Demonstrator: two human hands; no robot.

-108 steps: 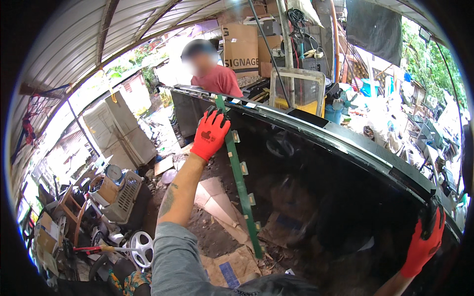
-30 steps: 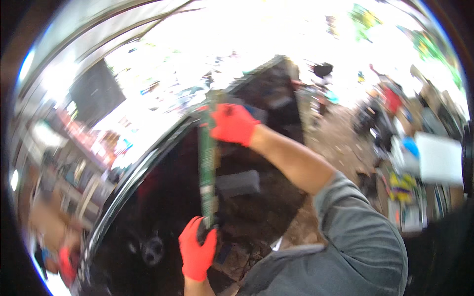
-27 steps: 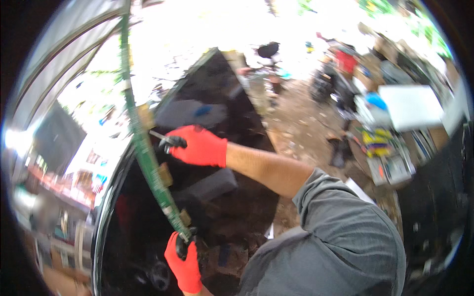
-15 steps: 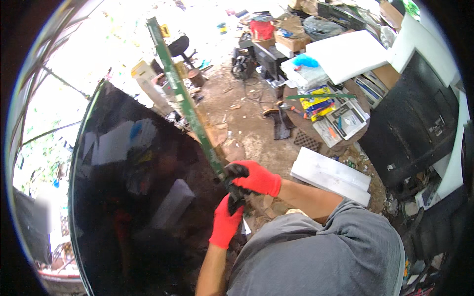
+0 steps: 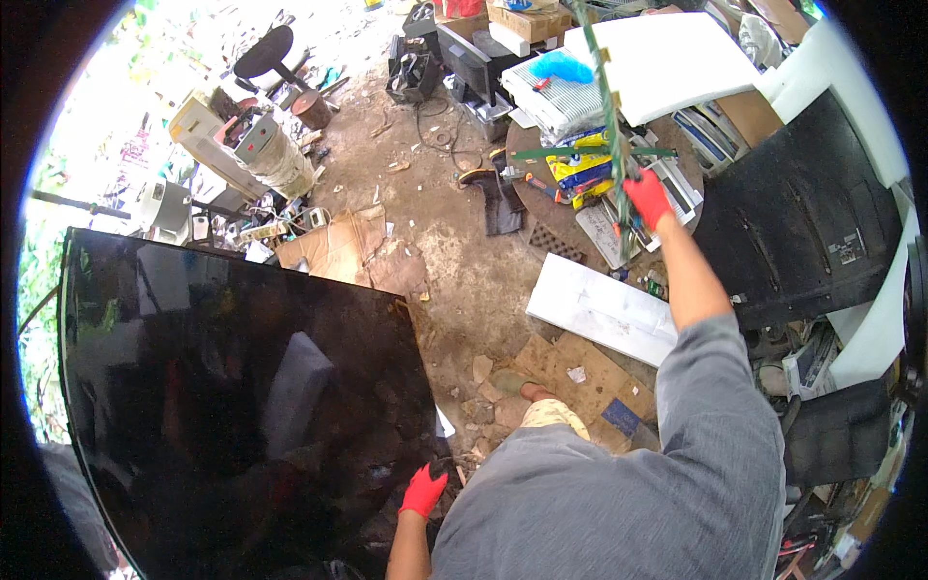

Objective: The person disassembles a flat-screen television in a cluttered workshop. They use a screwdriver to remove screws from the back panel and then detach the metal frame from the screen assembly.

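In my right hand (image 5: 649, 200), gloved in red, is a long narrow green circuit board strip (image 5: 610, 101). It stands out away from me, slightly blurred, over a round table (image 5: 688, 193) at the right. Another thin green strip (image 5: 532, 154) lies across the table, near yellow-and-blue packets (image 5: 582, 176). At the lower middle, my left hand (image 5: 423, 491), also in a red glove with dark fingertips, is closed at the near right edge of a large glossy black television panel (image 5: 222, 377). Its fingertips are partly hard to make out against the dark panel.
A white foam block (image 5: 604, 307) lies near flattened cardboard (image 5: 565, 372) by my foot. A large black panel (image 5: 793, 222) leans at the right. Boxes, monitors (image 5: 467, 64) and a white foam sheet (image 5: 667, 63) crowd the back. Buckets (image 5: 275, 159) and scrap stand beyond the television panel.
My hands have parted. The right carried the green strip from over the television panel to above the table; the left dropped to the panel's near edge. The view has turned rightward.
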